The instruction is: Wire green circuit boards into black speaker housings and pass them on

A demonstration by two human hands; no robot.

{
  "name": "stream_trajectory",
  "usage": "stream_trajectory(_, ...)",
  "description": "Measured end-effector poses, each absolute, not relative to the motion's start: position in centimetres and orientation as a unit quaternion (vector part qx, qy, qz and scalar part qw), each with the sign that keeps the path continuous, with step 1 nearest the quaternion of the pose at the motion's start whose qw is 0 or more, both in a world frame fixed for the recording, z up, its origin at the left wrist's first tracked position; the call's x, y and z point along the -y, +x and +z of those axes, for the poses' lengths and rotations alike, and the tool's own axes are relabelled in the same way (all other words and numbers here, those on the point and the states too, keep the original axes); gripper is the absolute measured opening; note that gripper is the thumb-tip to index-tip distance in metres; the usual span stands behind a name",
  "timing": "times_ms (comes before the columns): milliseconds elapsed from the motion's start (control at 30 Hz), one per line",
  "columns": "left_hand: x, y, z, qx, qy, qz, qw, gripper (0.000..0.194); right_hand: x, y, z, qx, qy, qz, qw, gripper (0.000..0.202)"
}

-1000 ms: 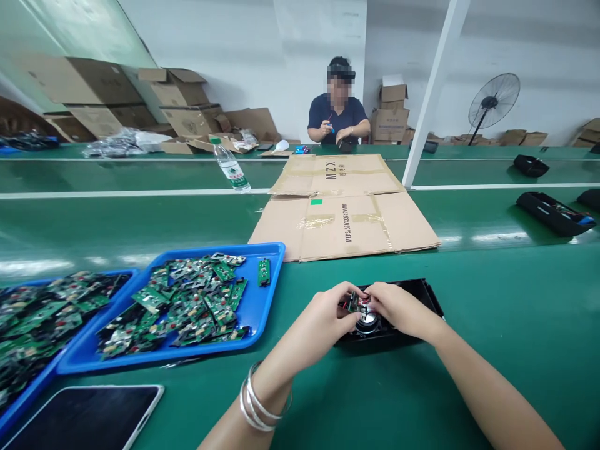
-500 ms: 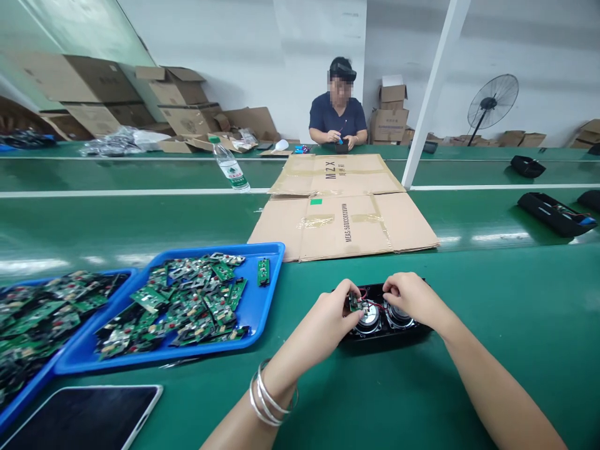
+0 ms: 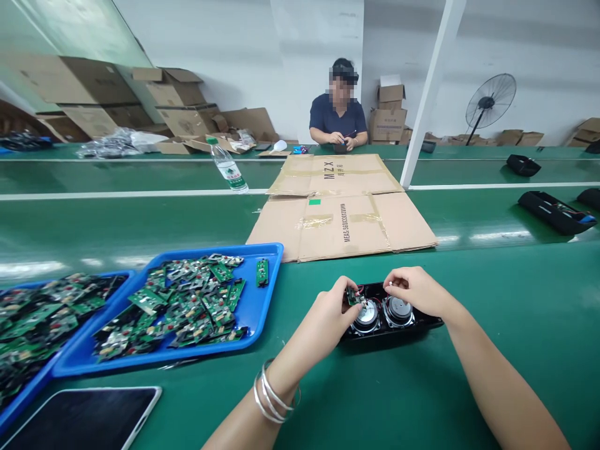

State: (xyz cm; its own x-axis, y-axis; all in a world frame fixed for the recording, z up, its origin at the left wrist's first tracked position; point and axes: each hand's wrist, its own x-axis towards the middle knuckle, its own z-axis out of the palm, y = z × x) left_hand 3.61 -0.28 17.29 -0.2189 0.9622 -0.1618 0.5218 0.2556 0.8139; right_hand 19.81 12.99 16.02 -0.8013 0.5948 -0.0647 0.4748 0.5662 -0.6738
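Note:
A black speaker housing (image 3: 424, 322) lies on the green bench, with two round silver speaker drivers (image 3: 398, 310) inside. Over its left end, my left hand (image 3: 335, 309) pinches a small green circuit board (image 3: 354, 296) between thumb and fingers. Red wires (image 3: 375, 300) run by the board and across the drivers. My right hand (image 3: 417, 292) is closed above the right driver, its thumb and forefinger pinching a small white connector (image 3: 389, 284). The connector is partly covered by the fingertips.
Blue trays (image 3: 269, 312) heaped with circuit boards stand at left, a tablet (image 3: 89, 419) in front. Flattened cardboard (image 3: 342, 228) lies beyond the housing, beside a water bottle (image 3: 228, 167). Across the bench sits a co-worker (image 3: 337, 119). More black housings (image 3: 555, 212) lie at right.
My right hand has lifted slightly off the right driver, and the white connector now shows at its fingertips. My left hand keeps the circuit board in nearly the same place.

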Motion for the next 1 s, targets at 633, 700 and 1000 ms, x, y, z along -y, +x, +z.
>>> stream_trajectory(633, -0.1, 3.4, 16.1, -0.717, 0.526, 0.312, 0.336, 0.030, -9.8, 17.8, 15.2, 0.954, -0.212, 0.186, 0.097, 0.012)
stream_trajectory(700, -0.2, 3.4, 16.1, -0.718, 0.528, 0.310, 0.332, 0.036, -9.3, 17.8, 15.3, 0.966, -0.208, 0.137, 0.075, 0.015)
stream_trajectory(1000, 0.1, 3.5, 16.4, -0.714, 0.531, 0.314, 0.332, 0.042, -9.1, 18.0, 15.6, 0.972, -0.211, 0.095, 0.048, 0.020)
